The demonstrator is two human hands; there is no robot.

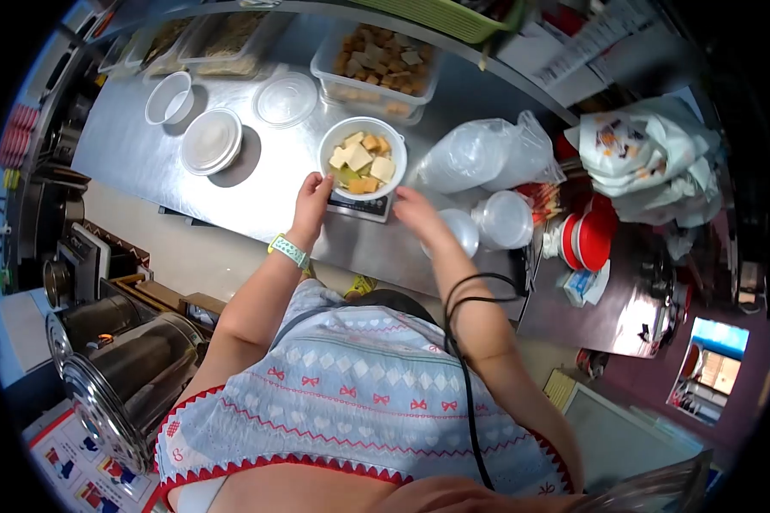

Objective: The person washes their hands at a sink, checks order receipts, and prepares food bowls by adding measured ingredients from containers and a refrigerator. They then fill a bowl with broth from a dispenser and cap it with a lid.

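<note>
Head view puts the bowl [326,156] of cubes on a scale [370,208] on the bench [269,201], the left hand [312,198] curled at its near-left side, grip unclear. Right hand [414,210], loosely open, sits apart, near-right. Bag [612,158] print is unreadable.

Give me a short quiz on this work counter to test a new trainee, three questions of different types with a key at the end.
1. True or false: the patterned wristband is worn on the left arm.

2. Multiple choice: what does the white bowl of food cubes sit on?
A) A red lid
B) A small scale
C) A folded towel

3. Fill in the blank: seen from the person's side, the clear plastic bag lies to the ____ of the bowl.

Key: 1. True; 2. B; 3. right
</note>
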